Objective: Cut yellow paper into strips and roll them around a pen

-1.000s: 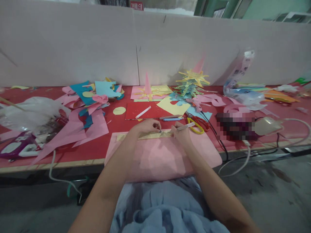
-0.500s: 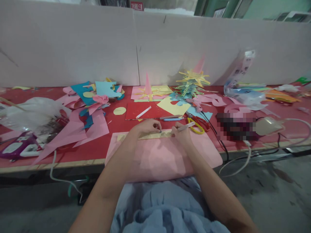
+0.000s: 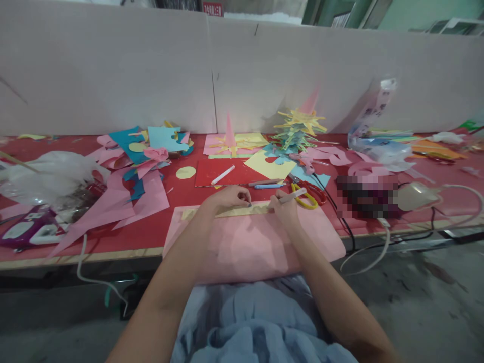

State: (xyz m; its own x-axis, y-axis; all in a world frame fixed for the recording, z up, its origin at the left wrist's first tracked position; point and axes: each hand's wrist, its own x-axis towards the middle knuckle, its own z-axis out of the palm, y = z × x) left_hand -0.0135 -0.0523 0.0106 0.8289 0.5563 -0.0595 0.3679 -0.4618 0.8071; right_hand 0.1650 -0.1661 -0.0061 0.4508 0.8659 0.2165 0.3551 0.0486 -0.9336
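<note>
A pale pen with a whitish barrel (image 3: 295,195) slants up and right out of my right hand (image 3: 284,207), whose closed fingers grip it low down. The hand rests at the right end of a narrow pale yellow strip (image 3: 227,213). To its left, my left hand (image 3: 231,195) is curled, its fingertips pressing the strip near its upper edge. Beneath both lies a large pink sheet (image 3: 245,252) that overhangs the table's front edge toward my lap. My left forearm hides part of the strip and sheet.
Yellow-handled scissors (image 3: 308,199) lie right of my right hand. Beyond are a blue pen (image 3: 269,186), a white pen (image 3: 224,174) and a layered paper tree (image 3: 298,132). Pink scraps (image 3: 149,199) and a plastic bag (image 3: 53,174) crowd the left; cables (image 3: 387,247) hang at right.
My right hand and its pen have shifted very slightly to the right and up. My left hand and the strip stay where they were.
</note>
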